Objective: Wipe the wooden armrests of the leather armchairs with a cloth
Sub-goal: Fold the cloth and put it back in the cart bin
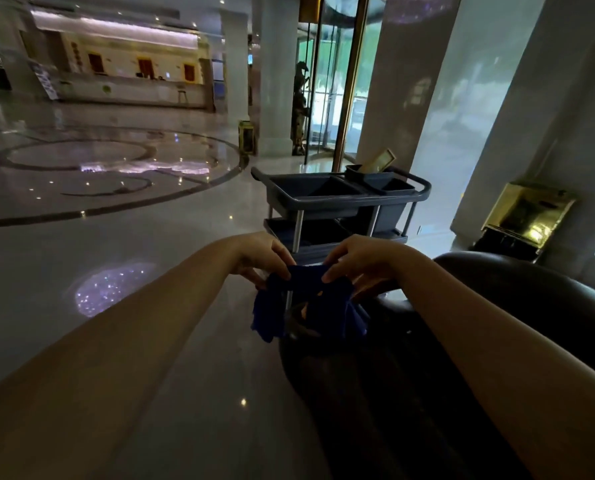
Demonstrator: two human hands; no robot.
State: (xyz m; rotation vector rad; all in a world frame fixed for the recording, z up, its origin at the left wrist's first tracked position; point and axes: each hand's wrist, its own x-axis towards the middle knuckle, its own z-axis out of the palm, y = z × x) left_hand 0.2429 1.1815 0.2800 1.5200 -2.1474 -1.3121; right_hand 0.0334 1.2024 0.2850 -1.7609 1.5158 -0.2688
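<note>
A dark blue cloth (306, 303) hangs between my two hands in mid-air, its lower edges drooping. My left hand (263, 258) pinches its upper left corner and my right hand (361, 259) pinches its upper right edge. Just below and to the right is a dark leather armchair (531, 306); its rounded near arm (309, 358) lies under the cloth. The picture is too dark to show any wooden armrest.
A grey cleaning cart (341, 202) with trays stands right behind my hands. A gold bin (528, 216) sits by a white pillar at right. Polished marble floor (98, 220) stretches left toward a reception desk; a revolving glass door is at the back.
</note>
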